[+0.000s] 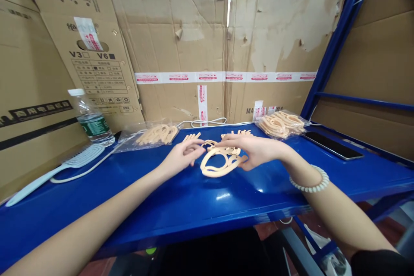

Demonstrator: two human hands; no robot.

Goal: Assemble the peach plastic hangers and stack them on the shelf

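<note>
Landmark: blue table (161,209); all places below are read from it, sides as the person's own.
Beige loop (216,173): just above the middle of the table, tilted, its open ring towards the left.
Right hand (257,148): over the table's middle, right of centre; palm down, fingers stretched leftward above the loop, thumb tucked below.
Right grip: thumb and fingers clamped on the right end of the beige loop.
Right arm: enters over the table's near right edge, angles inward and away; wrist nearly level, pale bead bracelet (309,189) around it, dark sleeve at the near end.
Left hand (181,155): over the table's middle, left of centre; fingers curled, thumb and forefinger pointing right.
Left grip: fingertips near a small beige ring (210,142); cannot tell whether they close on it.
Left arm: bare, long diagonal from the table's near left corner to its middle.
Small pieces: short beige strips (192,137) on the table behind the left hand; more beyond the right hand, partly hidden.
Clear bags: left bag (158,133) and right bag (280,124) near the table's back edge, both holding beige pieces.
Table's left end: water bottle (92,123) upright, pale blue hairbrush (84,157) before it.
Table's right end: dark phone (333,144), lying flat.
</note>
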